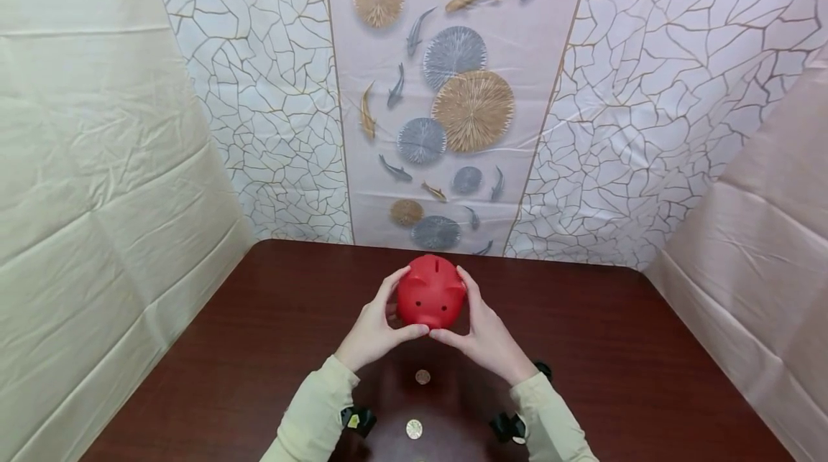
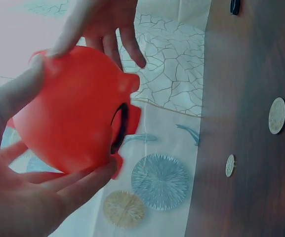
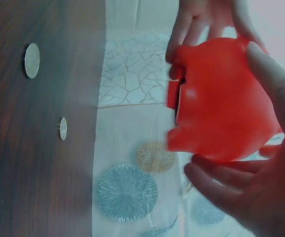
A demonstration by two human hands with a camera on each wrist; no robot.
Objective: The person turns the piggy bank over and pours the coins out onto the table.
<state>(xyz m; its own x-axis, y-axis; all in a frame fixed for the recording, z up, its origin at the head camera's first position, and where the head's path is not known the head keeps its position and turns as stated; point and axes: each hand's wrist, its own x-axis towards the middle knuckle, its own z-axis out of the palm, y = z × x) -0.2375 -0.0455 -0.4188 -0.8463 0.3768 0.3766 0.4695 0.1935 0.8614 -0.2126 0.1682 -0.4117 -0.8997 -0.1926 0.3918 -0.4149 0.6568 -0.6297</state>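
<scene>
A red piggy bank (image 1: 430,295) is held up off the table between both hands, its face toward me and the slot on its top showing. My left hand (image 1: 374,333) grips its left side, thumb under the snout and fingers curved round the body. On the opposite side my right hand (image 1: 490,341) grips it the same way, the two thumbtips nearly meeting. The left wrist view shows the piggy bank's short feet and a dark-rimmed round part (image 2: 119,128) on its underside. Below the hands, a copper-toned coin (image 1: 422,376) and a paler coin (image 1: 414,429) lie flat.
The dark brown wooden table (image 1: 582,333) reaches back to a patterned cloth (image 1: 284,124) hanging behind it. Plain cream cloth (image 1: 97,196) hangs along the left side. Small black items (image 1: 359,420) show beside the sleeves.
</scene>
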